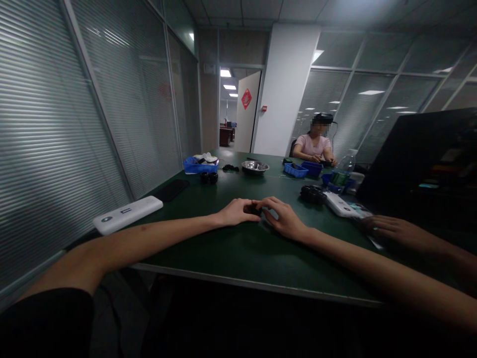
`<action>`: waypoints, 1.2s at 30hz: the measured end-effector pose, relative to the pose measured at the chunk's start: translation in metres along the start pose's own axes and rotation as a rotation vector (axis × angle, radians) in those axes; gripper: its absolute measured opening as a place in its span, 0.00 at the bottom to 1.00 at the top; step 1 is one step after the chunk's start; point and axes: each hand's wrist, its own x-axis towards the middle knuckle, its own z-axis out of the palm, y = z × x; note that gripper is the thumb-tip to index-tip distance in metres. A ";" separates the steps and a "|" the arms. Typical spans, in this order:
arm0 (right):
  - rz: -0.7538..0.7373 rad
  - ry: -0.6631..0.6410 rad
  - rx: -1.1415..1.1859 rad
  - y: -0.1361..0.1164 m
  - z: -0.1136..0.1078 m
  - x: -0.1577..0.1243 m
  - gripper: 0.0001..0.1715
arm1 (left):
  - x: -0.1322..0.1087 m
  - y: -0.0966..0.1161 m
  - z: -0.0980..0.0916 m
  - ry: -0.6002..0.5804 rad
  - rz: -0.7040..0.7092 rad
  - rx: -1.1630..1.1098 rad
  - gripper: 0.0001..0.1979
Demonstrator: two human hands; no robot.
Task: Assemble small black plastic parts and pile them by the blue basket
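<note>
Nearer us than the bowl [255, 171], our left hand [235, 212] pinched a dark piece [252, 209], best held steady. Our right hand [285, 219] touched it, grip unclear.

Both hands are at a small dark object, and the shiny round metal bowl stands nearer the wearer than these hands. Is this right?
Not nearer: the head view shows the shiny round metal bowl beyond the left hand and right hand.

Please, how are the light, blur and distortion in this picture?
Head view: dim light hides details of the dark object between left hand and right hand; head view: lamp reflections on the glass partition; head view: another person's hand looks smeared; head view: left window frame leans, probably lens distortion.
</note>
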 end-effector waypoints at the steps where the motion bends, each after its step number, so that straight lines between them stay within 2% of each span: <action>1: -0.004 -0.001 0.002 0.001 0.001 0.000 0.15 | 0.000 0.000 0.000 0.003 -0.004 0.007 0.25; 10: -0.060 0.013 -0.003 -0.005 0.000 0.000 0.15 | 0.002 0.001 0.001 0.025 -0.014 0.051 0.20; 18: -0.027 0.027 -0.122 -0.005 0.001 0.003 0.14 | 0.000 0.002 0.000 0.013 -0.021 0.035 0.20; 27: -0.057 -0.007 -0.003 -0.011 -0.004 0.003 0.15 | 0.002 -0.002 0.001 0.012 -0.008 0.025 0.19; 36: -0.080 -0.002 0.062 -0.002 0.001 0.004 0.16 | 0.002 0.000 0.002 0.032 -0.015 0.021 0.21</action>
